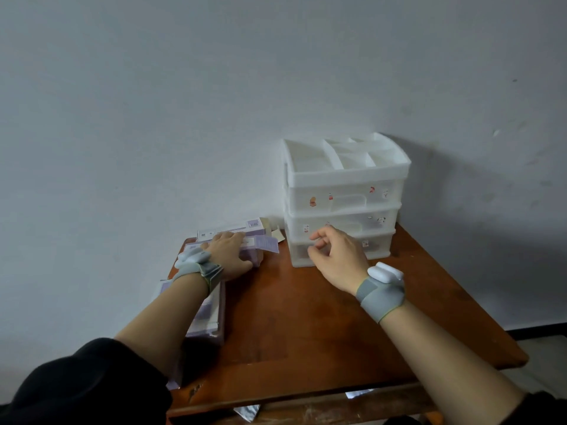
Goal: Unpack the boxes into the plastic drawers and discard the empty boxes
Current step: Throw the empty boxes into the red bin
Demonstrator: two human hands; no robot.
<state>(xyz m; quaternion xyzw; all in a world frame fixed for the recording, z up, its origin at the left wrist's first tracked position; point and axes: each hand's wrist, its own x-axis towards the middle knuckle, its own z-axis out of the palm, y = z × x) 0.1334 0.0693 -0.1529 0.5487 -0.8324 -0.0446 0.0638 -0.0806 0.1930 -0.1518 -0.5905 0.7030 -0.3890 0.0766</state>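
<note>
A white translucent plastic drawer unit (342, 207), three drawers high with a divided open tray on top, is set at the far edge of the reddish-brown wooden desk (306, 317), against the wall. All three drawers appear to be pushed in. Pale lilac cardboard boxes (242, 237) are gathered along the left edge: two or three near the far left corner, one with its end flaps (270, 244) open, and another long lilac box (208, 311) lying nearer the front, partly hidden under the left forearm.

The left hand (230, 253) is laid flat, fingers spread, on the far boxes; nothing is clamped in it, the boxes are only pressed down. The right hand (336, 256) is held empty and loosely curled just in front of the lowest drawer (377, 245), apparently about to be hooked onto it (contact cannot be made out).

Several risks are judged likely. The drawer unit looks light, so if the lowest drawer is pulled with nothing bracing the frame, the whole stack may be dragged forward or tipped. The boxes are crowded against the left edge, and the near one seems to overhang it; a sweep of the forearm could send it to the floor. With flaps already open, contents could be spilled if that box is lifted open end down.
</note>
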